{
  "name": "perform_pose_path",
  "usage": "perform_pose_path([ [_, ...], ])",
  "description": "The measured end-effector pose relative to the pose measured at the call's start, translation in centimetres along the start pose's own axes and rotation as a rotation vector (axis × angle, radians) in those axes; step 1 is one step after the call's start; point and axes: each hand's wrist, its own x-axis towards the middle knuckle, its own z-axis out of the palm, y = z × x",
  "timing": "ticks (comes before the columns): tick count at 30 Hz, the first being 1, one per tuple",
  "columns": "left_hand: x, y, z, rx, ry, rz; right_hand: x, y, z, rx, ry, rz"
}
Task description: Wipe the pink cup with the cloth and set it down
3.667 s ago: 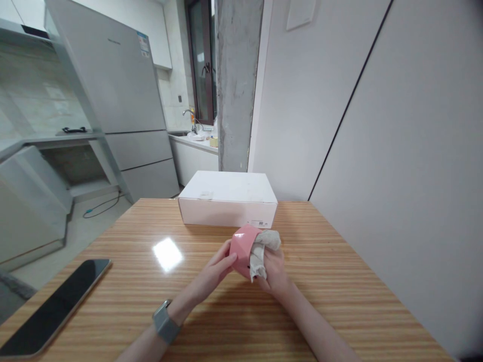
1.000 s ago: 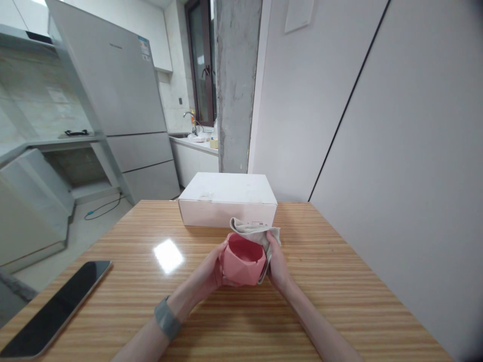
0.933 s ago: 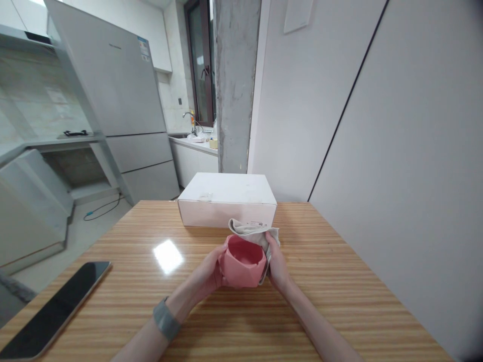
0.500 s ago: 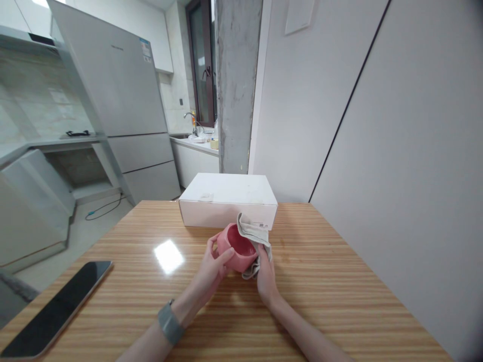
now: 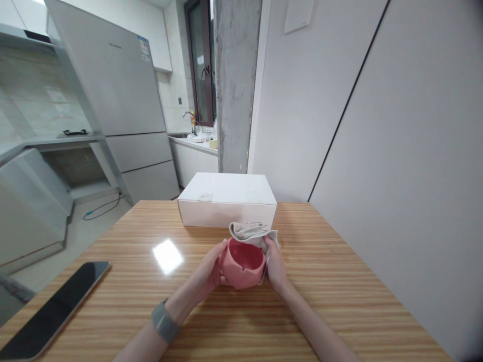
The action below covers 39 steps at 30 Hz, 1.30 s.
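A pink ashtray (image 5: 241, 279), faceted and bowl-shaped with a small notch in its rim, is held over the table with its opening tilted toward me. My left hand (image 5: 214, 269) is closed around its left side, thumb near the rim and fingertips underneath. A folded light-grey cloth (image 5: 247, 233) lies along the far rim and hangs down the right side. Gripping this cloth, my right hand (image 5: 276, 264) presses it against the ashtray's right wall. Its fingers are partly hidden behind the cloth and the ashtray.
A white box (image 5: 226, 211) stands on the wood-grain table (image 5: 324, 301) just beyond the ashtray. At the table's left edge lies a black smartphone (image 5: 56, 311). A pale wall (image 5: 358, 176) borders the right side; a fridge (image 5: 109, 75) and sink counter are behind.
The ashtray has come slightly nearer and right, and turned more upright. The cloth has shifted from its right rim to across the far rim, my right hand moving right with it.
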Motion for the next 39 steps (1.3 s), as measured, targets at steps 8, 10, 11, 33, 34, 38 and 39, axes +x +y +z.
perform_pose_path([
  [8,0.3,0.3,0.6,0.025,0.144,0.036,-0.3,-0.2,0.8,0.032,-0.068,0.048],
  [10,0.4,0.4,0.6,0.028,0.177,0.077,-0.7,-0.3,1.1,0.041,-0.060,0.042],
  [11,0.5,0.3,0.6,0.026,0.187,0.106,-1.0,-0.3,1.3,0.039,-0.047,0.036],
  [33,0.0,-0.4,-0.1,0.054,0.053,0.000,0.6,-0.4,-0.5,0.000,-0.079,0.030],
  [34,-0.1,-0.4,-0.1,0.047,0.054,-0.012,0.8,-0.3,-0.6,-0.003,-0.094,0.053],
  [38,0.2,-0.3,-0.2,0.038,0.118,-0.020,0.9,-0.2,-0.5,0.001,-0.134,0.113],
  [39,0.3,-0.3,-0.3,0.040,0.141,-0.015,0.8,-0.2,-0.4,0.005,-0.141,0.122],
])
